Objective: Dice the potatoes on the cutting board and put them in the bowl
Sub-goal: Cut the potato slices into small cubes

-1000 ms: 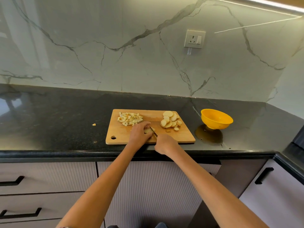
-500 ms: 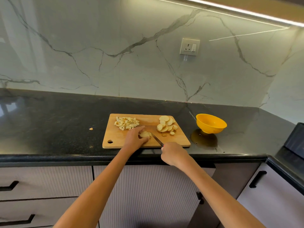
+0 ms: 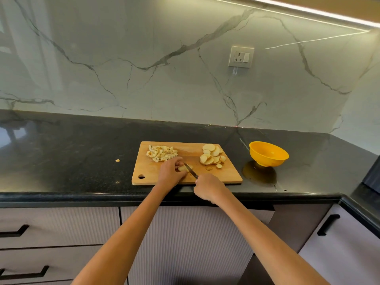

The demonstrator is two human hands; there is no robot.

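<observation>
left hand [image 3: 169, 172] pinches a potato piece [image 3: 183, 168] near the middle of the cutting board [image 3: 228, 173]; right hand [image 3: 207, 187] grips the knife [image 3: 190, 170], blade on that piece. diced potato [image 3: 162, 153] far left, slices [image 3: 211, 156] far right. bowl [image 3: 268, 154] stands on the worktop [image 3: 72, 153], right of the board.

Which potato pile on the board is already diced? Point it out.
The pile of small cubes at the cutting board's far left corner, just beyond the left hand. The far-right pile, nearer the yellow bowl, is round slices.
</observation>
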